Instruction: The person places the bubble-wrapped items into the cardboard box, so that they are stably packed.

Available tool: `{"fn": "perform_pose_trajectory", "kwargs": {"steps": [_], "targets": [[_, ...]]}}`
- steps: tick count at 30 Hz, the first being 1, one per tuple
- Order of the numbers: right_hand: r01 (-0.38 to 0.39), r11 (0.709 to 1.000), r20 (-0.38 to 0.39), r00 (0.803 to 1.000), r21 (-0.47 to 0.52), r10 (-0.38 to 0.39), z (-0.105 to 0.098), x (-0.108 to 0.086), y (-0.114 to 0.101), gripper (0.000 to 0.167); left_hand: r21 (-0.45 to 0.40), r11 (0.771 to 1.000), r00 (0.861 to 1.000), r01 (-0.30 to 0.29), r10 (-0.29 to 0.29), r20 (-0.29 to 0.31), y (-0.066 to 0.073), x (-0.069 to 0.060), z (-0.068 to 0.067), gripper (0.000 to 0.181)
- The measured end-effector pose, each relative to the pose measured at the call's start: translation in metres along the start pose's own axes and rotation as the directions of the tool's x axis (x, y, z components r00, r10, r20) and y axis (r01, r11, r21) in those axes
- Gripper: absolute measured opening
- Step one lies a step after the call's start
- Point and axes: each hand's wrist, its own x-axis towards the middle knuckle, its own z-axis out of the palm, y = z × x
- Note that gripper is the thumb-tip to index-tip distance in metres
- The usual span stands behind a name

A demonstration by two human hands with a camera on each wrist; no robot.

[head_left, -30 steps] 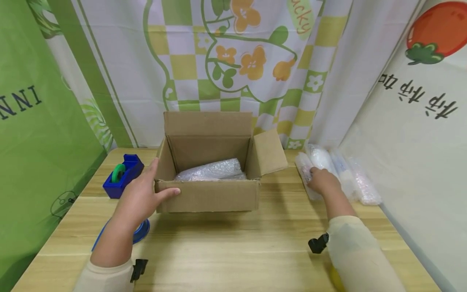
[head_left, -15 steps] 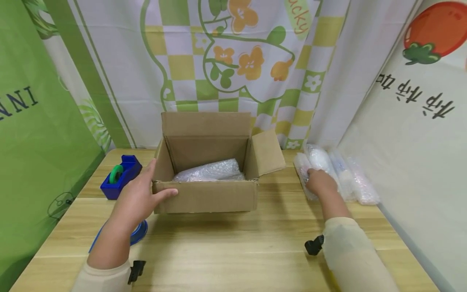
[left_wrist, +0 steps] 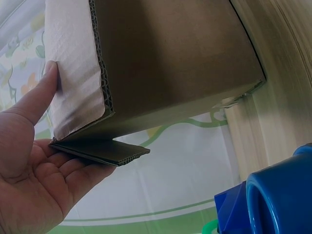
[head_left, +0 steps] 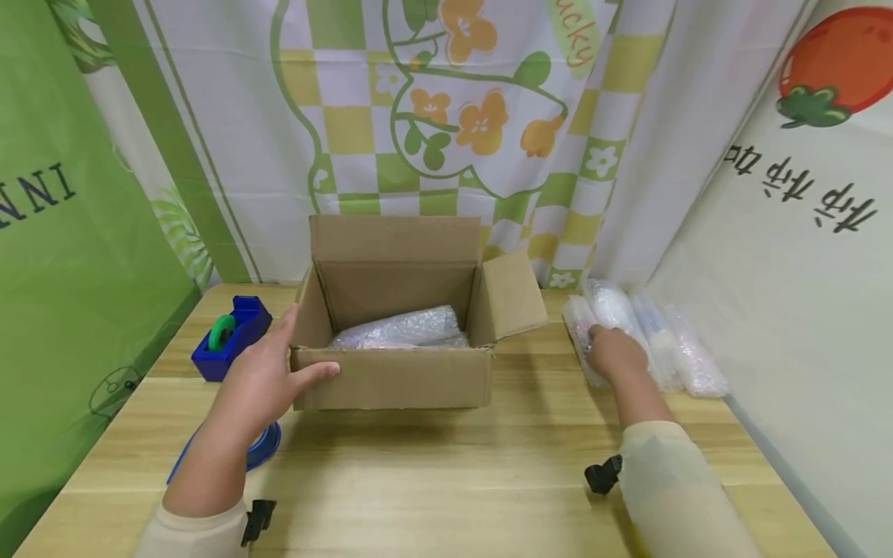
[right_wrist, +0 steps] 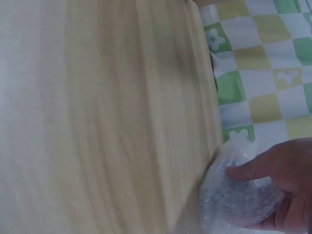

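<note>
An open cardboard box (head_left: 394,378) stands on the table, with a bubble-wrapped bundle (head_left: 408,325) inside. My left hand (head_left: 261,380) holds the box at its front left corner. In the left wrist view, the thumb (left_wrist: 41,95) lies on the outer cardboard and the fingers are behind a side flap (left_wrist: 100,151). At the right, my right hand (head_left: 617,353) grips the leftmost bubble-wrapped package (head_left: 582,318) of a row. The right wrist view has its thumb (right_wrist: 248,168) on top of the clear wrap (right_wrist: 226,200) and fingers curled under the side. What the wrap contains is unclear.
Several more wrapped packages (head_left: 694,353) lie beside the right hand. A blue tape dispenser (head_left: 233,337) with a green roll stands left of the box. Under the left forearm is a round blue object (head_left: 265,446), partly hidden. A patterned curtain (head_left: 432,116) hangs behind the table.
Both hands keep nearly the same places on the box and the package. The head view has shifted slightly; the box and packages have not visibly moved.
</note>
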Motion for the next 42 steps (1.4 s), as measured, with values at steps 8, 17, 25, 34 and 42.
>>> {"fn": "perform_pose_trajectory", "kwargs": {"steps": [8,17,25,34,42], "targets": [[0.052,0.999,0.018,0.998,0.017,-0.052,-0.016,-0.001,-0.001,0.058,0.002,1.000,1.000,-0.002,0.002,-0.005,0.000,0.000,-0.001,0.116],[0.074,0.995,-0.025,0.997,0.063,-0.073,-0.044,-0.008,-0.011,0.054,0.011,1.000,1.000,-0.010,0.010,-0.011,0.000,-0.001,-0.004,0.115],[0.133,0.986,-0.169,0.979,0.101,-0.115,-0.089,-0.021,-0.029,0.053,0.005,1.000,1.000,-0.003,0.003,0.006,-0.001,0.002,-0.002,0.116],[0.194,0.964,-0.277,0.951,0.182,-0.139,-0.131,-0.034,-0.065,0.050,0.006,1.000,1.000,-0.001,0.001,0.006,-0.001,0.002,-0.002,0.116],[0.272,0.942,-0.347,0.918,0.196,-0.192,-0.161,-0.041,-0.104,0.049,0.005,1.000,1.000,-0.004,0.004,-0.004,0.000,0.001,-0.002,0.115]]}}
